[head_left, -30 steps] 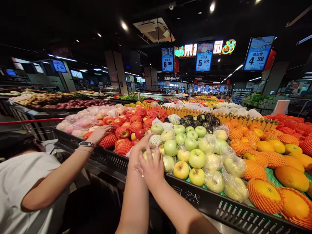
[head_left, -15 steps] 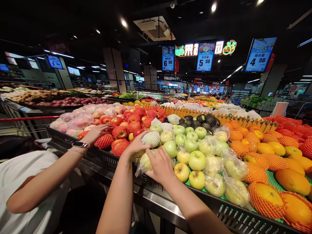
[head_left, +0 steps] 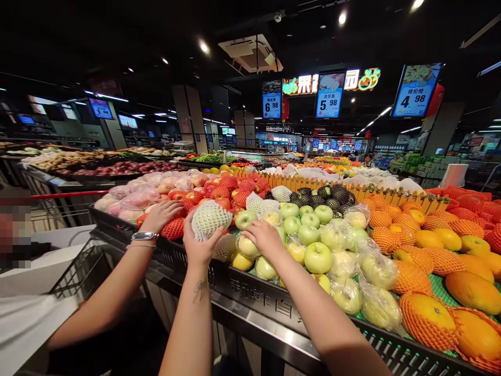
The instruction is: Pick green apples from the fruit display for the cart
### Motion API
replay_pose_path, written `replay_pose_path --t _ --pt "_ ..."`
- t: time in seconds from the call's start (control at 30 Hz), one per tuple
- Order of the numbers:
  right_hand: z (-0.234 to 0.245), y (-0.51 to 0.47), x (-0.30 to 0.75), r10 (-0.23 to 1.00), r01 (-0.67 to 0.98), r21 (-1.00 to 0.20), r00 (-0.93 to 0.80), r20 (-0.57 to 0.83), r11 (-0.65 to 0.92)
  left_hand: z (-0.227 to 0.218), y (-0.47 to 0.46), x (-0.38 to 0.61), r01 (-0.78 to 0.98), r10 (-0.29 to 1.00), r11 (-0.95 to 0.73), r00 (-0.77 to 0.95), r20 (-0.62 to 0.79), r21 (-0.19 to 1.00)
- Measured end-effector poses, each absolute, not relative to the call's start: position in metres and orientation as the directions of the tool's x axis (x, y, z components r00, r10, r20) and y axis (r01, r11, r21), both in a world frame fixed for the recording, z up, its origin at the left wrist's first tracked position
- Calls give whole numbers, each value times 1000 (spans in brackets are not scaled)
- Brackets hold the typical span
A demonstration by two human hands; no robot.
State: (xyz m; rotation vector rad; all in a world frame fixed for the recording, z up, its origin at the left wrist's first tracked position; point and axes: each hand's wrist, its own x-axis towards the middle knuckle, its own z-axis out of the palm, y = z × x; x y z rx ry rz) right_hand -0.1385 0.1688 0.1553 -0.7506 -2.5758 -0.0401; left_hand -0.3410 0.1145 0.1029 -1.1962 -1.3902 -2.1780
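Note:
My left hand (head_left: 200, 245) holds up an apple in a white foam net (head_left: 209, 218) above the front edge of the fruit bin. My right hand (head_left: 264, 236) lies on the pile of green apples (head_left: 315, 256), its fingers curled over a bagged one (head_left: 248, 245). Red apples in red foam nets (head_left: 230, 189) lie just behind my left hand. Another person's hand (head_left: 161, 214) with a wrist watch reaches into the red apples at the left.
A black slotted bin edge (head_left: 274, 305) runs along the front. Oranges in orange nets (head_left: 430, 308) fill the right side. Dark avocados (head_left: 321, 194) and a yellow divider lie behind. Price screens (head_left: 327, 95) hang overhead. A shopping cart basket (head_left: 78, 269) stands at lower left.
My left hand has lifted the white-netted apple off the pile and raised it. My right hand has slid right and further onto the green apples. The view has moved closer.

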Motion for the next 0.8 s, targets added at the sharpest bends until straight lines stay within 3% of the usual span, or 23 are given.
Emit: replay_pose_path --t 0.2,0.4,0.63,0.8 --pt "137 163 -137 469 539 28 -757 455 842 87 101 -313 617 214 -423 -644 735 664" --pt "131 160 -164 624 695 -32 -624 470 718 80 105 -305 594 264 -371 -669 695 713" --pt "129 152 -163 601 649 -82 -640 479 757 82 96 -295 606 167 -344 -712 682 717" --pt "147 135 -107 560 602 -130 -612 559 788 93 84 -274 597 113 -421 -712 693 683"
